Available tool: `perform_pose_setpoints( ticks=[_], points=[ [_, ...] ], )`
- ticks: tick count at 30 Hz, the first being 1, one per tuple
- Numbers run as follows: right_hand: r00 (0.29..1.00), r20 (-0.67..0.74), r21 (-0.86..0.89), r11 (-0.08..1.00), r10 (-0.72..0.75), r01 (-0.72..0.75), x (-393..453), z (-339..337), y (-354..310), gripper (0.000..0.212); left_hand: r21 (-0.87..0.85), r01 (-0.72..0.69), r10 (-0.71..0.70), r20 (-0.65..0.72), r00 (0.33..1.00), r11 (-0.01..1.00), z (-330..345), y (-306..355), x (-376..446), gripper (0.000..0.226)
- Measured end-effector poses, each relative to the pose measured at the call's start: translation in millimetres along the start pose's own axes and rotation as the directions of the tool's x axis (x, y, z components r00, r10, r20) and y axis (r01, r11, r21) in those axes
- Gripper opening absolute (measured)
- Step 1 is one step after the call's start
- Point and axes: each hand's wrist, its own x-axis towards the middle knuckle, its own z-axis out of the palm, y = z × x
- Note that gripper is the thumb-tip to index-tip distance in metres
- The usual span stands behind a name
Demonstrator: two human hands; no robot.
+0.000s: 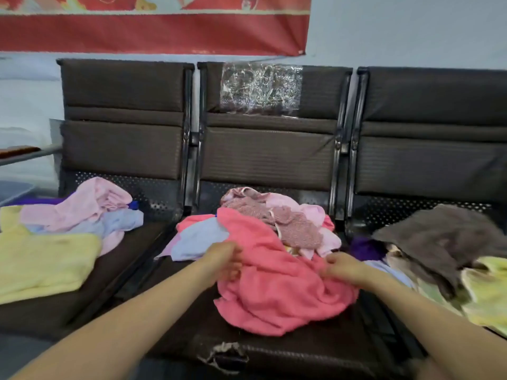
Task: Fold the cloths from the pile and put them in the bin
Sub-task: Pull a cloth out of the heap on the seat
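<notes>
The left hand (223, 260) sits on the left edge of the coral pink cloth (274, 272), and its grip is closed on a bit of that cloth, with the fingers curled into the fabric. The right hand (344, 267) sits on the right edge of the same cloth, and its fingers pinch a fold there too, though they look a little blurry. So the pink cloth lies right between the two hands, bunched up and crumpled, and it spills toward 6 o'clock onto the dark middle seat (288, 352). Just past the left hand, at about 11 o'clock, a light blue cloth (200, 242) peeks out from under the pink one. At 12 o'clock from the hands, a dotted pink cloth (296, 229) lies on top of the pile, near the seat back. Out at 9 o'clock, on the left seat, a pale yellow cloth (46, 264) lies flat, with a soft pink cloth (90, 204) heaped behind it. Out at 3 o'clock, on the right seat, a brown cloth (444, 237) lies on more cloths, and a light green cloth (485, 292) is by the edge. At 12 o'clock, far up, a red banner (153, 31) hangs on the wall.
</notes>
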Motion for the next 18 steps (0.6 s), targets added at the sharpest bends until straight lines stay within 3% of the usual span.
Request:
perform_pose_setpoints(
  ticks=[2, 3, 6, 8, 11, 13, 14, 18],
  points=[
    [0.996, 0.047, -0.128, 0.99, 0.072, -0.065, 4, -2, 19, 0.021, 0.045, -0.053, 0.056, -0.057, 0.997, 0.998, 0, -1, 16, 0.014],
    [0.999, 0.006, -0.148, 0.988, 0.042, -0.041, 7, -4, 21, 0.015, 0.054, -0.059, 0.062, -0.062, 0.996, 0.997, -2, -2, 21, 0.016],
    [0.963, -0.262, 0.021, 0.997, -0.07, 0.078, 23, -6, 3, 0.016, 0.145, -0.081, 0.094, -0.089, 0.992, 0.986, -7, -6, 36, 0.011],
    [0.936, -0.323, 0.093, 0.98, -0.136, 0.175, 32, 1, -20, 0.008, 0.224, -0.128, 0.165, -0.157, 0.974, 0.966, -11, -9, 47, 0.031],
    [0.963, -0.234, 0.231, 0.955, -0.132, 0.187, 49, 24, -48, 0.02, 0.306, -0.167, 0.248, -0.25, 0.936, 0.937, -18, -11, 60, 0.041],
    [0.977, -0.201, 0.4, 0.904, -0.07, 0.147, 63, 46, -54, 0.032, 0.347, -0.182, 0.268, -0.22, 0.938, 0.92, -20, -8, 61, 0.025],
    [0.98, -0.192, 0.47, 0.871, -0.056, 0.142, 68, 57, -54, 0.033, 0.349, -0.191, 0.264, -0.176, 0.948, 0.917, -20, -7, 62, 0.018],
    [0.996, -0.089, 0.634, 0.771, -0.002, 0.058, 79, 66, -52, 0.018, 0.318, -0.174, 0.209, -0.078, 0.975, 0.932, -29, -1, 67, 0.025]
  ],
)
